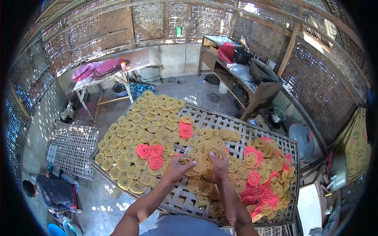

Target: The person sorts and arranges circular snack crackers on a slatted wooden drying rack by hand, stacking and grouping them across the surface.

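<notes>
My left hand (pixel 178 168) pinches a yellow coil of thin noodle-like strands (pixel 188 162) between thumb and fingers. Close beside it, my right hand (pixel 219 166) is closed on a small bunch of the same yellow coils (pixel 205 152); how many is unclear. Both hands are over the middle of a woven bamboo tray (pixel 236 148). Flat yellow coils (pixel 134 137) lie spread in rows over its left part, with a few pink coils (pixel 156 162) among them. On the right part, yellow and pink coils (pixel 260 190) are heaped loosely.
A person (pixel 55 192) crouches at the lower left near another woven tray (pixel 75 147) and blue basins (pixel 59 229). Behind stands a table (pixel 138 63) with pink round items. A wooden bench (pixel 220 65) at the back right bears a large pot (pixel 263 70).
</notes>
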Demonstrator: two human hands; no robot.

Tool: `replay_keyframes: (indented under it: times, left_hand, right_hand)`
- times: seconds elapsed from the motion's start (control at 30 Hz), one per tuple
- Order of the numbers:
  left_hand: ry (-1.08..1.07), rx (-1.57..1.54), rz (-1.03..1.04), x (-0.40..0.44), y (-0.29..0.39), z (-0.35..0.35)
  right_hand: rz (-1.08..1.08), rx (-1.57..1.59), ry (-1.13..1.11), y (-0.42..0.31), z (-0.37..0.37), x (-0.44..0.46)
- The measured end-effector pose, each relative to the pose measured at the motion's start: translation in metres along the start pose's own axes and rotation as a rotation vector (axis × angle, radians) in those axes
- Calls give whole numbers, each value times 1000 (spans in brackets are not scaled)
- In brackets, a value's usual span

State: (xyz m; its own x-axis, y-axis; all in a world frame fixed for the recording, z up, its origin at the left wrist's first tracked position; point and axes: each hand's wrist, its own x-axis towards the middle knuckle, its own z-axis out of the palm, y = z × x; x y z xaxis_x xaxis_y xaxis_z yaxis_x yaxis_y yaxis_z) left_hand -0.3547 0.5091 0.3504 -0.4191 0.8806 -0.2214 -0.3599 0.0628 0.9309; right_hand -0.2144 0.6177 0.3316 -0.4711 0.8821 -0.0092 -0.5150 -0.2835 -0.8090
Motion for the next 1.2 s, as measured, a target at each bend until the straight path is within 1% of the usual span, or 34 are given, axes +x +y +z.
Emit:
replay_keyframes:
  times: [0.03,0.13,0.23,0.33,0.43,0.5,0.63,0.73,0.83,0.93,0.97,1.03,1.07,1.1,1.13,1.17,1.2]
  left_hand:
    - [-8,17,5,-3,2,1]
    - [-111,-73,-157,-6,12,-1]
    - [-97,-135,-175,1,-5,-5]
    - [-68,-132,-142,0,-6,-3]
    - [-63,-45,-164,-1,3,-1]
    - [-87,-42,-152,3,-3,1]
    - [-90,-60,-151,-1,7,17]
    - [-74,-198,-38,22,-8,22]
    - [67,-48,-3,50,5,-3]
    - [-248,316,150,65,16,4]
    - [-342,350,131,65,14,12]
    - [-534,422,107,70,16,27]
    - [-509,602,249,73,18,26]
    - [-479,782,383,75,17,20]
    - [-448,964,512,71,23,16]
    - [-447,1012,435,62,31,8]
    - [-451,1175,499,60,25,-7]
  right_hand:
    - [6,20,-3,3,-3,2]
    - [-22,175,-34,2,2,-6]
    - [75,352,-41,8,-10,-9]
    - [65,363,-82,2,-7,-14]
    - [29,269,0,1,-19,-16]
    - [12,244,52,0,-25,-18]
    - [-11,350,96,-3,-35,-24]
    - [-132,637,-24,-5,-32,-26]
    - [-280,529,97,-37,-47,-37]
    - [-346,-183,327,-44,-52,-41]
    - [-308,-502,332,-38,-64,-42]
    - [-599,-1072,377,-36,-45,-54]
    - [-744,-1358,390,-33,-37,-59]
    - [-725,-1370,288,-20,-45,-62]
    - [-693,-1450,150,-15,-40,-69]
    - [-658,-1523,15,-10,-31,-78]
    - [-622,-1591,-115,-5,-25,-85]
